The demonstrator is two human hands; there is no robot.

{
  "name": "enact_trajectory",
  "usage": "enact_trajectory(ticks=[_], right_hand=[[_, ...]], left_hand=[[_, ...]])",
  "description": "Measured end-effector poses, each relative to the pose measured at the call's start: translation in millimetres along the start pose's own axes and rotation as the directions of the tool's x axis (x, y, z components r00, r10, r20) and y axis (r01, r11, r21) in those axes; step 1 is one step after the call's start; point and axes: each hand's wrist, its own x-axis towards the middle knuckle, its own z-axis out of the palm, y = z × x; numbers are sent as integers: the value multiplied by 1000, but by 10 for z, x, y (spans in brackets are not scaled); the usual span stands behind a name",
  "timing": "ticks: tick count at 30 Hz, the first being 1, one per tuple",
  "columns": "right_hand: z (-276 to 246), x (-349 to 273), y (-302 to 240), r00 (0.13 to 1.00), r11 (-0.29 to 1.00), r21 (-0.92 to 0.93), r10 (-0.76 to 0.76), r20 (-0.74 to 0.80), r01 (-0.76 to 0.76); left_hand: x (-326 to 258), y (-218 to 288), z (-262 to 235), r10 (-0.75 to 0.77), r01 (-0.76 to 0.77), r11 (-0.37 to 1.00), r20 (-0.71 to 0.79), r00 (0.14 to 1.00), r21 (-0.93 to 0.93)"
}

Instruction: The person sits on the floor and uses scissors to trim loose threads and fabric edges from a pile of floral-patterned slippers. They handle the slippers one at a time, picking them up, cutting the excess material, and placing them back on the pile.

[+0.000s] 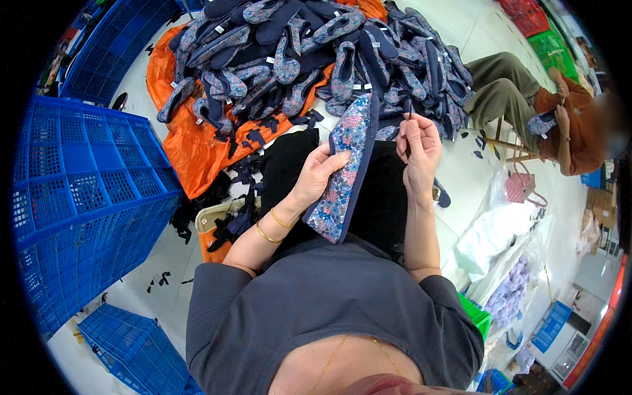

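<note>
My left hand (320, 172) is closed on a floral fabric slipper (349, 161) with dark navy edging. The slipper is tilted above my lap, thumb on its patterned side. To the right of it, my right hand (420, 150) is raised with thumb and fingers pinched together. A thin dark piece (409, 110) sticks up from that pinch; its kind is too small to make out. Slipper and right hand are apart. Beyond them lies a large heap of similar floral slippers (289, 52) with dark soles.
An orange sheet (172, 148) lies under the heap, with dark fabric scraps (253, 135) on it. Blue plastic crates (85, 164) stand at the left. On the right, a seated person (573, 125) holds another slipper. White plastic bags (494, 240) and a pink checked bag (520, 186) are nearby.
</note>
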Motion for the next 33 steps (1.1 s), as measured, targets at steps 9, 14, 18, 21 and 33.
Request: enact_trajectory(ticks=[9,14,18,21,33], right_hand=[[-206,-119,-121,993,990,-93,99,-62,-104],[-1338,35,-211,983,986,-161,16,-184,-46],[-2579,159,133,849,957,-249,-5,-528,-150],[-3618,138,831,727,779,-383,130,-675,-496],[-4563,-315,3595,623,536,-354,487,-612,-766]], left_hand=[[205,225,-157,89,-9,906,-171,981,422],[1092,1632,-957,761,-369,149,132,636,917],[1236,1816,-735,787,-675,613,-242,567,411],[1030,1249,-716,693,-498,470,45,720,729],[964,598,-853,470,-191,657,-198,860,729]])
